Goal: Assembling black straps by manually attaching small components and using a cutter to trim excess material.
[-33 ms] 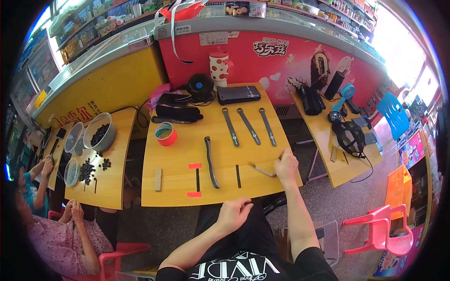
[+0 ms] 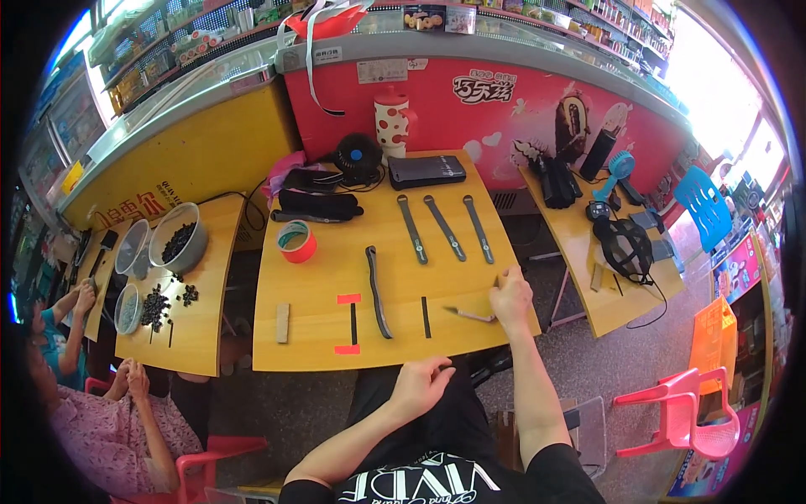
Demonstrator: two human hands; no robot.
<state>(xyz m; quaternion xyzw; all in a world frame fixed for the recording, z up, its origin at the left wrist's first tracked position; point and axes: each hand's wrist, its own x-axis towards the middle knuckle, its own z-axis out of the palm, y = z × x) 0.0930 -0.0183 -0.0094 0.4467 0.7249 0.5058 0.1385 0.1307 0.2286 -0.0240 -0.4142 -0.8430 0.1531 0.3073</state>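
My right hand (image 2: pixel 512 301) is closed at the table's right front edge, on the end of a slim tool with a pale shaft and a thin darker tip (image 2: pixel 472 315); its kind is unclear. The tip points left over the wooden table (image 2: pixel 395 244). My left hand (image 2: pixel 420 386) hovers before the front edge, its fingers curled together and nothing visible in them. A bent dark grey strap (image 2: pixel 378 294) lies between two black line marks. Farther back lie three grey strips with rounded, hooked-looking ends: one left (image 2: pixel 412 228), one middle (image 2: pixel 445 228), one right (image 2: pixel 479 228).
Left on my table are a red tape roll (image 2: pixel 296 242) and a wooden block (image 2: pixel 283 323). A black case (image 2: pixel 427 170), fan (image 2: pixel 358 157) and spotted tumbler (image 2: pixel 392 124) stand at the back. Two people sit left by a table with small black parts (image 2: pixel 155 307). A pink chair (image 2: pixel 684 412) stands right.
The slim tool's tip has shifted slightly down and left and now looks sharper. My right hand has barely moved; my left hand stays in nearly the same place.
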